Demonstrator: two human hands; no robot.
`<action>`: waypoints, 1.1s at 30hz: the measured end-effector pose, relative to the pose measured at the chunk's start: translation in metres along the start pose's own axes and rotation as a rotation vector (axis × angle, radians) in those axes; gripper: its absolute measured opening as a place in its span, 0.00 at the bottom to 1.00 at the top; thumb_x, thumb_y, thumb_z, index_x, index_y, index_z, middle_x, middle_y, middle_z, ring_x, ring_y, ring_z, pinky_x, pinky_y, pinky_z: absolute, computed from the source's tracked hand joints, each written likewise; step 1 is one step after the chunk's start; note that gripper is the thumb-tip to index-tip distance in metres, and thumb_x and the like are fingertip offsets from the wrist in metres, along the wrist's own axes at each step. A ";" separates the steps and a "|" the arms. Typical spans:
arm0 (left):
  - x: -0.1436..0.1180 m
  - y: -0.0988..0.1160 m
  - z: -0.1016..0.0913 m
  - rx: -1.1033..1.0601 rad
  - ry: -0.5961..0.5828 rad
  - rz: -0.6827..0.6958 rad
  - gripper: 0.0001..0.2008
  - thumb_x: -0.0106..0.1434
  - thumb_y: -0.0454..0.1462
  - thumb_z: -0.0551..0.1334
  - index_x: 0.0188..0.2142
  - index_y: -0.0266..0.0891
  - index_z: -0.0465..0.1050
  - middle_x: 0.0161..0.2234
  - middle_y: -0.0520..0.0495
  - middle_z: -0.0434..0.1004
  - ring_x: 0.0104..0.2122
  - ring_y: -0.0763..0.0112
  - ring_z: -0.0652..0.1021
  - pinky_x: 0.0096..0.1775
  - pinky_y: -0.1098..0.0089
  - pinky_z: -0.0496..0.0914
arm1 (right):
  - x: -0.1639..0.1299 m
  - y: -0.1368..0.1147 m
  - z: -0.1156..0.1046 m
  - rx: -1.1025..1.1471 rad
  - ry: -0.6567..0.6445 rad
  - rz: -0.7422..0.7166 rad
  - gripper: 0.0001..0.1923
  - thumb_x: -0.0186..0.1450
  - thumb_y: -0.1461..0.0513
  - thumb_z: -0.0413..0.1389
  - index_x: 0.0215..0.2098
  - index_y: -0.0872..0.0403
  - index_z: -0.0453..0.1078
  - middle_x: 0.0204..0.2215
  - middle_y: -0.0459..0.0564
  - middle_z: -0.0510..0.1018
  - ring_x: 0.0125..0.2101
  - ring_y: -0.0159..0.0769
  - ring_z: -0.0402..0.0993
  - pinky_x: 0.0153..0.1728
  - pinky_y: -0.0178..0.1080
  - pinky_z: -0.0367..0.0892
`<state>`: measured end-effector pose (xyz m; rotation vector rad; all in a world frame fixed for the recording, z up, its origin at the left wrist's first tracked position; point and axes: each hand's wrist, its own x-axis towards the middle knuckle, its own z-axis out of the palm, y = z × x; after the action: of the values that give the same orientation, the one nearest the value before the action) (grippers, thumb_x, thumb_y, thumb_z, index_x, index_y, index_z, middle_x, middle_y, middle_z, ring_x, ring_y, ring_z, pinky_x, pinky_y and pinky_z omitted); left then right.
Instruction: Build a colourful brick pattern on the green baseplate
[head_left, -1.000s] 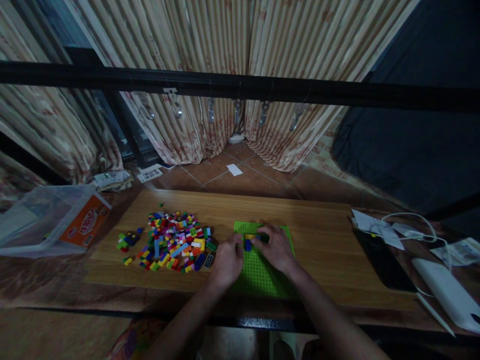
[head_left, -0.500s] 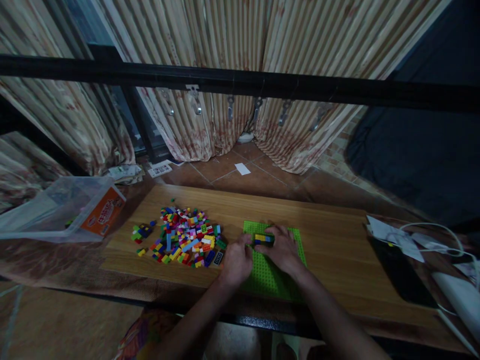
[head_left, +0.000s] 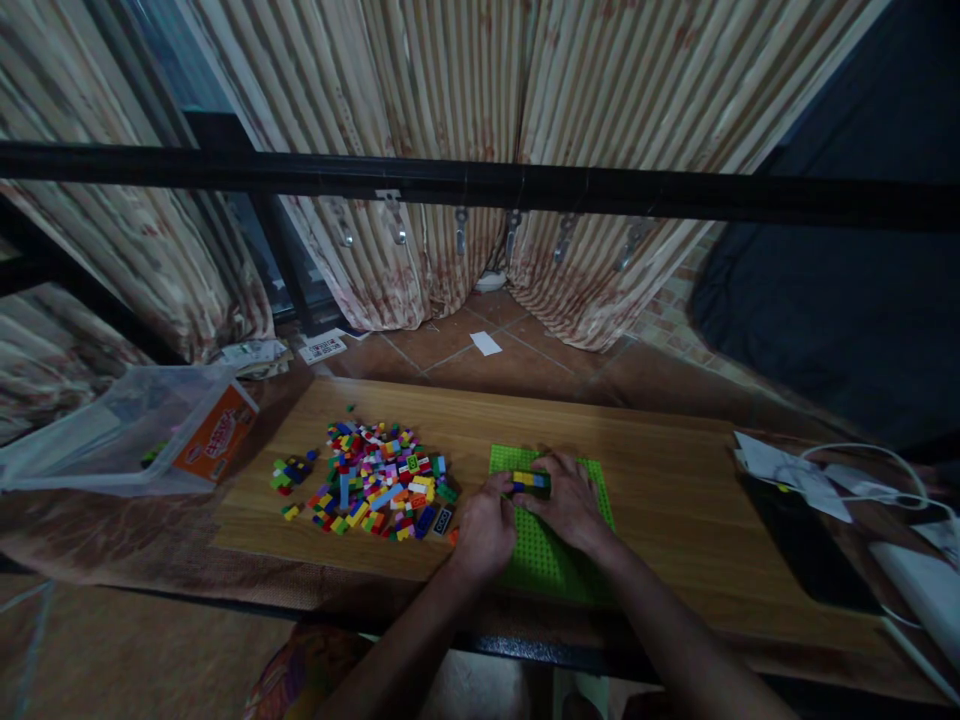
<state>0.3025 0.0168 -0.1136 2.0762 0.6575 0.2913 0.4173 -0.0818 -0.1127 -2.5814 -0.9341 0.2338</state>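
Since half a second ago the hands have barely shifted; the small brick stack sits at the same far spot on the plate.

Left to right: clear plastic tub with orange label [head_left: 150, 440], far left. Loose pile of multicoloured plastic bricks [head_left: 379, 480] on the wooden tabletop [head_left: 675, 480], largely unused. Left hand [head_left: 486, 525], fingers curled, tips touching the stack's left end; grip unclear. Green studded baseplate [head_left: 544, 565], mostly bare. Yellow, blue and green brick stack [head_left: 531, 480] at its far edge, long axis left-right. Right hand [head_left: 571, 500], fingers closed over the stack's right end. Build judged early: one short stack placed.
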 end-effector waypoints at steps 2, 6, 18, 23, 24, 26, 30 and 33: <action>0.000 0.000 -0.002 0.001 -0.006 0.006 0.21 0.61 0.28 0.54 0.54 0.38 0.66 0.47 0.43 0.77 0.45 0.66 0.77 0.50 0.66 0.68 | 0.000 0.002 0.000 -0.007 -0.002 -0.008 0.23 0.56 0.49 0.58 0.47 0.48 0.68 0.51 0.51 0.67 0.49 0.49 0.61 0.45 0.49 0.57; 0.002 0.004 -0.014 0.015 -0.010 0.015 0.20 0.61 0.30 0.54 0.53 0.38 0.66 0.45 0.43 0.77 0.39 0.67 0.79 0.45 0.69 0.71 | -0.002 0.014 0.000 -0.019 -0.023 -0.102 0.25 0.56 0.50 0.58 0.51 0.48 0.67 0.55 0.52 0.65 0.52 0.49 0.59 0.48 0.49 0.56; 0.015 -0.002 -0.090 -0.102 0.354 0.093 0.12 0.61 0.34 0.57 0.44 0.38 0.71 0.42 0.44 0.78 0.39 0.66 0.78 0.43 0.67 0.72 | 0.009 0.034 0.000 0.014 -0.043 -0.285 0.21 0.57 0.54 0.60 0.48 0.48 0.71 0.54 0.52 0.65 0.54 0.47 0.61 0.51 0.49 0.59; 0.020 -0.014 -0.106 -0.193 0.469 0.095 0.12 0.61 0.35 0.58 0.43 0.36 0.72 0.42 0.43 0.78 0.41 0.66 0.78 0.44 0.66 0.72 | 0.004 0.027 -0.002 -0.071 0.082 -0.324 0.22 0.59 0.54 0.58 0.50 0.51 0.69 0.54 0.55 0.66 0.53 0.50 0.62 0.52 0.52 0.59; 0.021 -0.015 -0.108 -0.211 0.485 0.097 0.12 0.61 0.35 0.58 0.43 0.36 0.72 0.42 0.43 0.78 0.41 0.66 0.78 0.44 0.66 0.71 | 0.000 0.022 -0.002 -0.074 0.121 -0.340 0.21 0.60 0.54 0.57 0.50 0.51 0.69 0.55 0.55 0.66 0.53 0.50 0.62 0.52 0.53 0.59; 0.023 -0.016 -0.109 -0.251 0.509 0.089 0.12 0.61 0.35 0.58 0.43 0.35 0.72 0.41 0.43 0.78 0.40 0.67 0.78 0.44 0.67 0.72 | -0.010 0.007 -0.003 -0.044 0.167 -0.387 0.18 0.62 0.55 0.55 0.49 0.50 0.69 0.53 0.54 0.68 0.52 0.49 0.63 0.52 0.51 0.59; 0.025 -0.016 -0.107 -0.320 0.533 0.072 0.13 0.60 0.33 0.58 0.44 0.35 0.72 0.40 0.43 0.78 0.38 0.67 0.79 0.43 0.67 0.72 | -0.036 -0.032 0.005 0.067 0.106 -0.493 0.12 0.65 0.57 0.52 0.46 0.50 0.69 0.46 0.50 0.73 0.47 0.43 0.66 0.49 0.46 0.61; 0.025 -0.016 -0.106 -0.321 0.537 0.080 0.12 0.60 0.33 0.58 0.44 0.35 0.72 0.41 0.43 0.78 0.39 0.67 0.78 0.45 0.66 0.71 | -0.051 -0.057 0.018 0.117 0.050 -0.514 0.09 0.65 0.58 0.54 0.42 0.50 0.71 0.40 0.49 0.75 0.42 0.40 0.68 0.45 0.44 0.62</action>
<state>0.2708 0.1119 -0.0686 1.7185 0.7809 0.9582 0.3406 -0.0689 -0.1043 -2.1423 -1.4706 0.0761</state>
